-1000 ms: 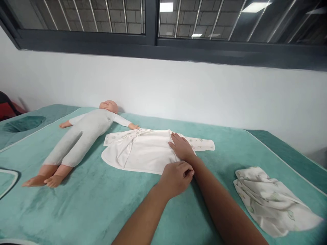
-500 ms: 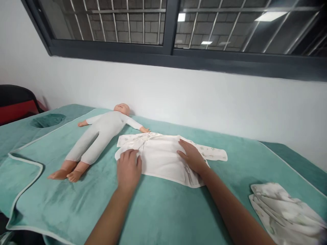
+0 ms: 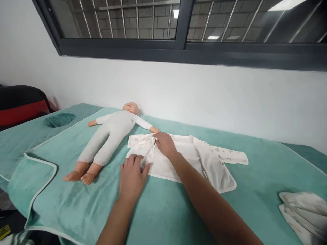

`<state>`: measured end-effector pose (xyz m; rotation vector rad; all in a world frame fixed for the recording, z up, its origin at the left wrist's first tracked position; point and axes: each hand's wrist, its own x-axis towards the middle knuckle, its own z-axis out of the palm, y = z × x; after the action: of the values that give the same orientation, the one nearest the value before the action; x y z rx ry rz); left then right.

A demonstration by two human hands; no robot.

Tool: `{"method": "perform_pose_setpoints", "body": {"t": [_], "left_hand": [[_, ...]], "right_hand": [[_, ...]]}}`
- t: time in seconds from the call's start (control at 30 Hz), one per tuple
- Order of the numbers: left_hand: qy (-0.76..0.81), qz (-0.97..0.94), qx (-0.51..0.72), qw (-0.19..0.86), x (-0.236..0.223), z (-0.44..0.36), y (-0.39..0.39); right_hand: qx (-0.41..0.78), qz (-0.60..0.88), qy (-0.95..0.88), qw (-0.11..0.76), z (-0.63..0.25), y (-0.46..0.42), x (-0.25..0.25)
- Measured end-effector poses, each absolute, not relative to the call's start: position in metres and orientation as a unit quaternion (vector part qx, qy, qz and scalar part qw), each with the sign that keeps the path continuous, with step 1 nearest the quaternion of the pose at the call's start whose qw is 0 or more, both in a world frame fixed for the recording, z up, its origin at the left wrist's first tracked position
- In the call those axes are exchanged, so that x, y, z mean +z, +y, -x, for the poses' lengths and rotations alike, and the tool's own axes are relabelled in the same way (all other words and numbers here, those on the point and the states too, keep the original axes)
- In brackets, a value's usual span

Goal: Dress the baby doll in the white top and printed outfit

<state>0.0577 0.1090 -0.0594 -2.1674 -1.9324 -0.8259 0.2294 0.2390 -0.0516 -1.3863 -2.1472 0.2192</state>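
Right hand (image 3: pixel 165 144): right of the doll (image 3: pixel 112 132); we cannot tell whether it pinches the shirt (image 3: pixel 185 146), partly hidden under its forearm (image 3: pixel 204 200).
Left hand (image 3: pixel 134 175): covers some hem from us.
Sleeve print (image 3: pixel 230 154): too small for us.
Crumpled cloth (image 3: pixel 304 214): far right of the doll, cut off.
Black-and-red object (image 3: pixel 24 105): left of the doll, cut off, unidentifiable to us.

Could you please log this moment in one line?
left hand: at white shirt | right hand: on white shirt | doll: lying alongside
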Motion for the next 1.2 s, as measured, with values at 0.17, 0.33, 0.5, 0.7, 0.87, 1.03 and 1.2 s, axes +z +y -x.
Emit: {"method": "perform_pose_setpoints", "body": {"t": [0.17,0.33,0.5,0.7,0.87,1.03,1.2], "left_hand": [[-0.583,0.776,-0.235,0.053,-0.061,-0.061,0.103],[-0.565,0.79,-0.233,0.039,-0.057,-0.063,0.102],[-0.542,0.808,-0.23,0.037,-0.057,-0.064,0.101],[-0.611,0.72,-0.327,0.032,-0.065,-0.057,0.109],[-0.723,0.626,-0.291,0.03,-0.063,-0.056,0.12],[-0.676,0.63,-0.363,-0.12,-0.059,-0.056,0.114],[-0.599,0.504,-0.523,-0.337,-0.05,-0.057,0.108]], "right_hand": [[0.157,0.519,-0.768,0.34,-0.244,0.25,-0.056],[0.226,0.513,-0.736,0.378,-0.265,0.267,-0.044],[0.257,0.519,-0.696,0.423,-0.258,0.285,-0.035],[0.274,0.517,-0.694,0.419,-0.252,0.28,-0.036],[0.25,0.558,-0.688,0.392,-0.264,0.274,-0.048],[0.195,0.58,-0.708,0.352,-0.263,0.275,-0.051],[0.123,0.602,-0.738,0.279,-0.256,0.273,-0.048]]}}
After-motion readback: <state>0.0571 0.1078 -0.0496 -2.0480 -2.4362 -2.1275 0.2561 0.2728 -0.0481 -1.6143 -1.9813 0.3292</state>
